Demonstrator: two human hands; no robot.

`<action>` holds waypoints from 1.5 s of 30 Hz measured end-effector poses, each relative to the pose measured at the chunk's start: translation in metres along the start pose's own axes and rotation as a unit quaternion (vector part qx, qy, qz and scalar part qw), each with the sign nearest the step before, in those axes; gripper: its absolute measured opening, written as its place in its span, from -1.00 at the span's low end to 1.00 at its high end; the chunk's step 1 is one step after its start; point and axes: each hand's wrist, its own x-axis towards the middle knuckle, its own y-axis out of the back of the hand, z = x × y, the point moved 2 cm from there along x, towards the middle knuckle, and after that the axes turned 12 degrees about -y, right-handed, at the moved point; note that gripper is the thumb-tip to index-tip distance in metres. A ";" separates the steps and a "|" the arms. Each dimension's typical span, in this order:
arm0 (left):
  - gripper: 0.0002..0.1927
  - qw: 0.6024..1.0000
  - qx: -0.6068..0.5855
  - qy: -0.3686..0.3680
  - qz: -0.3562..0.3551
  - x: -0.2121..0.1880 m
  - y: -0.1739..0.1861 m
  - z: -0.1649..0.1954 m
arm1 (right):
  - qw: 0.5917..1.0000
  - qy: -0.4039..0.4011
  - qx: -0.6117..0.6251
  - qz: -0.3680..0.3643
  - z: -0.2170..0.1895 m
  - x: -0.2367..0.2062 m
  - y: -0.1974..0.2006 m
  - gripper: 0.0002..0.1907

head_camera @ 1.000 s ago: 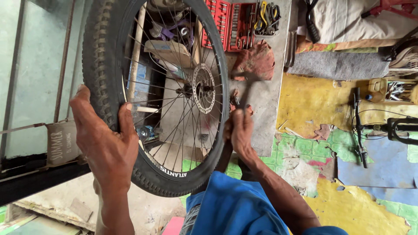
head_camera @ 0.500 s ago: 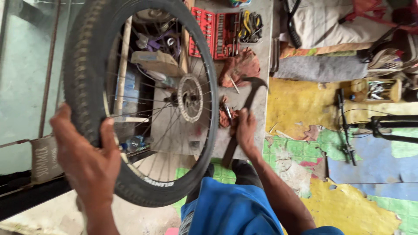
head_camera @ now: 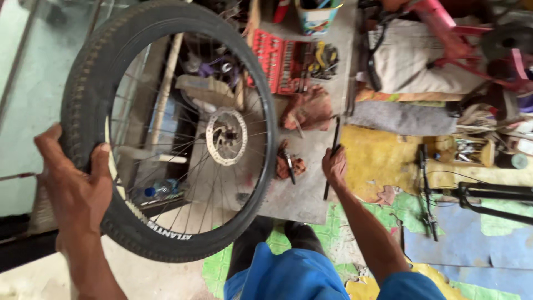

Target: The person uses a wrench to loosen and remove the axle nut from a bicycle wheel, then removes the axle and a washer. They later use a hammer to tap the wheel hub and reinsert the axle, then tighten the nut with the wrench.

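My left hand (head_camera: pixel 75 189) is wrapped over the tread of the bicycle wheel (head_camera: pixel 166 130), fingers curled closed on the tyre at its lower left, so the wheel hangs upright in the air over the left half of the view; I judge it light for its size and stiff at the rim, the knobbed rubber giving good grip, while the thin spokes (head_camera: pixel 166 166) and the disc rotor (head_camera: pixel 226 136) at the hub would bend or cut, so the tyre is the place to hold; behind the wheel a wooden frame crowds the left, leaving little swing that way; past the tyre's right edge lies a grey slab (head_camera: pixel 302 189) with red rags (head_camera: pixel 308 108) and an open red socket set (head_camera: pixel 283 64) further up; my right hand (head_camera: pixel 335 165) is closed around a slim dark bar tool (head_camera: pixel 332 158), low over the slab; right of that, yellow and green floor (head_camera: pixel 383 161) is the freest room, until the black handlebar parts (head_camera: pixel 477 194) and red bike frame (head_camera: pixel 449 33) close it off.
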 end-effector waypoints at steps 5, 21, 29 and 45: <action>-0.39 0.999 -0.028 0.013 -0.010 0.002 -0.007 -0.035 | 0.998 -0.009 -0.026 -0.065 -0.026 0.018 -0.043 -0.50; -0.45 0.998 0.053 -0.024 0.011 0.012 -0.033 -0.068 | 0.960 0.114 -0.070 -0.245 -0.066 -0.052 -0.105 -0.70; -0.46 0.999 -0.021 0.029 0.024 0.008 -0.035 -0.081 | 0.970 0.151 0.067 -0.176 -0.062 -0.027 -0.090 -0.68; -0.39 0.999 0.001 0.050 0.013 0.004 -0.006 0.009 | 0.885 0.020 0.289 -0.364 -0.098 -0.084 -0.033 -0.77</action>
